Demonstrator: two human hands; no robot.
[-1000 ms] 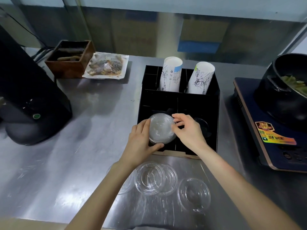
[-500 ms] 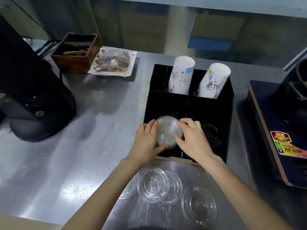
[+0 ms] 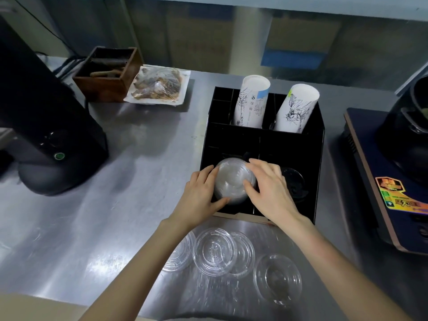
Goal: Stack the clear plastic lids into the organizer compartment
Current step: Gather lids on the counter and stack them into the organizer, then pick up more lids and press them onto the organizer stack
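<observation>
A stack of clear plastic lids (image 3: 232, 180) sits in the front left compartment of the black organizer (image 3: 319, 163). My left hand (image 3: 201, 193) cups the stack from the left and my right hand (image 3: 269, 189) from the right, fingers on its rim. Several loose clear lids lie on the steel counter in front of the organizer: an overlapping group (image 3: 214, 252) and a single one (image 3: 278, 278) to its right. The front right compartment holds a dark lid (image 3: 294, 181).
Two stacks of white paper cups (image 3: 252, 100) stand in the organizer's back slots. A black machine (image 3: 41, 126) is at left, a wooden box (image 3: 107, 72) and wrapped food tray (image 3: 158, 86) behind, an induction cooker with pot (image 3: 393, 181) at right.
Both hands have kept hold of the lid stack and lowered it a little deeper into the front left compartment. The camera view has shifted, showing more of the counter in front.
</observation>
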